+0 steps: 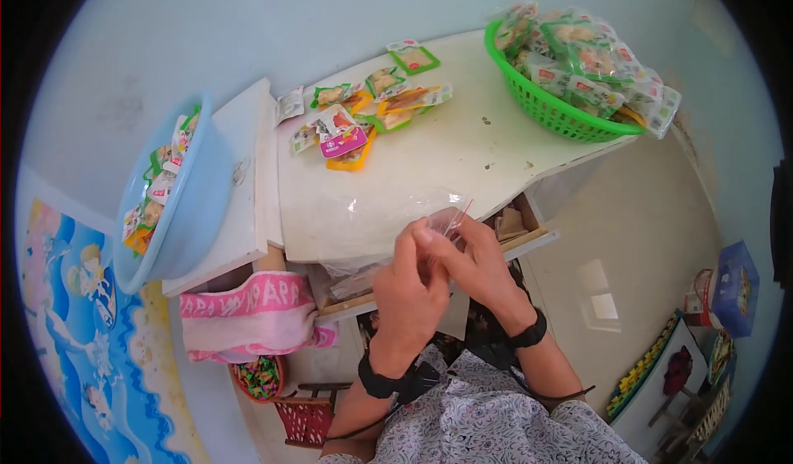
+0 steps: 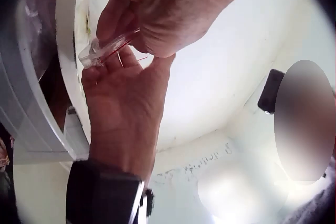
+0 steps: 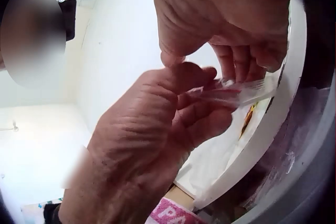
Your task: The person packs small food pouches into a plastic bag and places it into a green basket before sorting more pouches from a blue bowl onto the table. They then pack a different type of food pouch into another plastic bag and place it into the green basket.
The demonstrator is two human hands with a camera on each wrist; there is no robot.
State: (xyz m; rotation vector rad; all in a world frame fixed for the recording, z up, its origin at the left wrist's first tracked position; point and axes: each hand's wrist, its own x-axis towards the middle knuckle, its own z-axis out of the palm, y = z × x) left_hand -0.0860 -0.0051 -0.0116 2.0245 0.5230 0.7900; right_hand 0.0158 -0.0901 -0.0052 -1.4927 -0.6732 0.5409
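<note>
Both hands meet over the table's front edge, fingertips close together. The left hand point(image 1: 409, 291) has its fingers curled at a thin clear plastic bag point(image 1: 446, 220) with a red line on it. From the other side, the right hand point(image 1: 481, 270) pinches the same plastic. In the left wrist view the crumpled plastic point(image 2: 92, 54) lies across the left hand's point(image 2: 125, 108) curled fingers, below the right hand point(image 2: 176, 14). The right wrist view shows the right hand point(image 3: 144, 121) gripping the plastic point(image 3: 228, 94) beneath the left hand point(image 3: 226, 11).
Small snack packets point(image 1: 343, 140) lie on the white table point(image 1: 462, 146). A green basket point(image 1: 549, 116) of packets stands back right, a blue basin point(image 1: 194, 208) of packets at left. Clear film point(image 1: 363, 212) covers the table's front; open drawers point(image 1: 529, 237) and a pink towel point(image 1: 248, 315) are below.
</note>
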